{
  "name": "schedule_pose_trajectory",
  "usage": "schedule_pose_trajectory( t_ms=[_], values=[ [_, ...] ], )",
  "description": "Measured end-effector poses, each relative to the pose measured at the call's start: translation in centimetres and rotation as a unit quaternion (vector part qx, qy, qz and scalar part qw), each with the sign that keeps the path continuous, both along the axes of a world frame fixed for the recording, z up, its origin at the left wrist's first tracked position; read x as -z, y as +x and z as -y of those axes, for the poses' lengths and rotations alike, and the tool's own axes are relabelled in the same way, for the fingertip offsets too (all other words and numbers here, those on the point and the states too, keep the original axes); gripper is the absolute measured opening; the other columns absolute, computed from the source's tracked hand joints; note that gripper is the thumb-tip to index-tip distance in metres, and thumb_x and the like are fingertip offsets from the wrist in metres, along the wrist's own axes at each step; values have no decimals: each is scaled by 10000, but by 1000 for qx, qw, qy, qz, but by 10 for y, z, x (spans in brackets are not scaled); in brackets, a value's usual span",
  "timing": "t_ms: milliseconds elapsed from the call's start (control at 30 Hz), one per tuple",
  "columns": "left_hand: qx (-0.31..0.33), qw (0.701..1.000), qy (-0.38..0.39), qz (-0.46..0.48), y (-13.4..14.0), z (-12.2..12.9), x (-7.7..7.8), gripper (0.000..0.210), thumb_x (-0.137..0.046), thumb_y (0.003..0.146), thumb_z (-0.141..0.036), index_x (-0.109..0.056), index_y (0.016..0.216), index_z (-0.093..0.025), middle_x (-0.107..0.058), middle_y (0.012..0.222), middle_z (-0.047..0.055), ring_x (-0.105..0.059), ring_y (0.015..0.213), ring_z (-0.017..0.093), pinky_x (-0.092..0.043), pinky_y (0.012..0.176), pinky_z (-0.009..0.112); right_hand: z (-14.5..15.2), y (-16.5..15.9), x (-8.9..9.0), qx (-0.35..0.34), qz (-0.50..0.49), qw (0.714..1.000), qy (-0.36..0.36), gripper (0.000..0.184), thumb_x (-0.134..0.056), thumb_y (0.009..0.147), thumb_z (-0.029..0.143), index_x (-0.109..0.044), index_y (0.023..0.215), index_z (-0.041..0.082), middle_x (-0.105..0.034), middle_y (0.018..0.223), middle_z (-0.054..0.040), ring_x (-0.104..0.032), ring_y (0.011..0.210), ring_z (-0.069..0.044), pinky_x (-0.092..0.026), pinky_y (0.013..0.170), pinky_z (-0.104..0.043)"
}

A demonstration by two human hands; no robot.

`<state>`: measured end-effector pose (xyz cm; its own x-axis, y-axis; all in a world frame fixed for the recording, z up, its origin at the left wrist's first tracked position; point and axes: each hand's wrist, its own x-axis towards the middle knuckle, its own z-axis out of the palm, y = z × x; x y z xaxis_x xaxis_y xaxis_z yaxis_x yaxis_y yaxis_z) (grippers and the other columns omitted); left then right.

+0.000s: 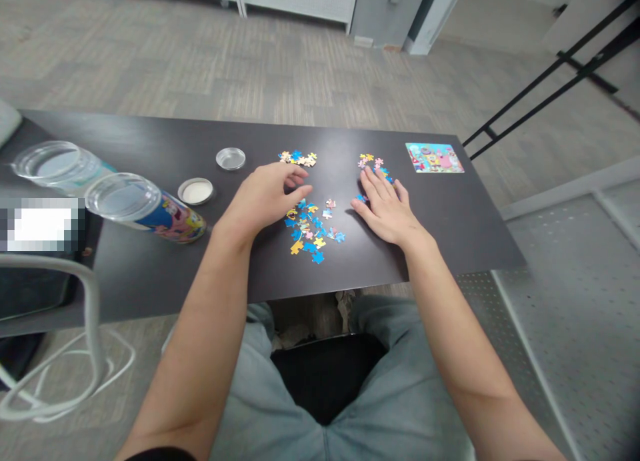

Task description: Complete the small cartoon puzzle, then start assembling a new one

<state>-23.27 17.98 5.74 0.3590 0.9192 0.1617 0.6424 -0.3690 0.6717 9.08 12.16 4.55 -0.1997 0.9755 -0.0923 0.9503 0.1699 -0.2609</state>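
Loose jigsaw puzzle pieces, mostly blue, yellow and pink, lie in a heap at the middle of the dark table. My left hand hovers at the heap's left edge, fingers curved and apart, with nothing visible in it. Behind it sits a small cluster of puzzle pieces, several of them pale-backed. My right hand lies palm down with fingers stretched over another group of puzzle pieces; part of that group is hidden under the fingers. A colourful cartoon picture card rests at the far right.
Two clear-topped cylinders, a printed can and a second can, stand on the left. Two round lids, one clear and one white, lie beside them. A white cable loops at the lower left of the dark table.
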Motion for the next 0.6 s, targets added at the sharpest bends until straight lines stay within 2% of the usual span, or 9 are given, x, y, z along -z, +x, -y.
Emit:
schedule_pose_trajectory(
  t_ms=[167,267,367,500,600],
  values=[
    [1,1000,-1,4,0,0,1,269,-879,1072,-384,-936,1295,-246,-979,1268,125,-915,1104,313,-734,1139,515,6,-1,4,-72,-28,997,29,863,-446,1342,746,-489,2070,285,-357,2159,-96,-232,2062,-421,-122,1660,-832],
    [-1,1000,0,1,0,0,1,268,-870,1063,-388,-927,1293,-263,-982,1279,116,-909,1112,304,-731,1123,496,2,2,9,-53,-31,997,34,861,-435,1346,729,-481,2072,267,-379,2150,-129,-252,2055,-443,-123,1641,-883],
    [1,1000,1,-3,-1,1,-1,258,-848,1059,-391,-916,1271,-260,-979,1256,110,-902,1098,297,-713,1086,475,-1,4,13,-9,-26,999,42,904,-422,1335,719,-422,2092,224,-326,2168,-166,-234,2058,-461,-91,1627,-912],
    [-6,1000,-9,-25,-1,4,-6,133,-781,1058,-359,-881,1064,-272,-929,1034,65,-853,933,279,-628,884,435,2,4,9,22,-30,997,66,970,-457,1309,737,-333,2115,210,-239,2193,-196,-211,2062,-467,-105,1615,-920],
    [-24,999,-20,-39,-1,6,-9,122,-768,1059,-339,-862,1013,-278,-897,969,49,-813,877,272,-565,812,423,-11,-3,-5,-13,-46,995,85,862,-532,1298,659,-496,2044,228,-393,2151,-204,-325,2026,-474,-215,1604,-896]
  ],
)
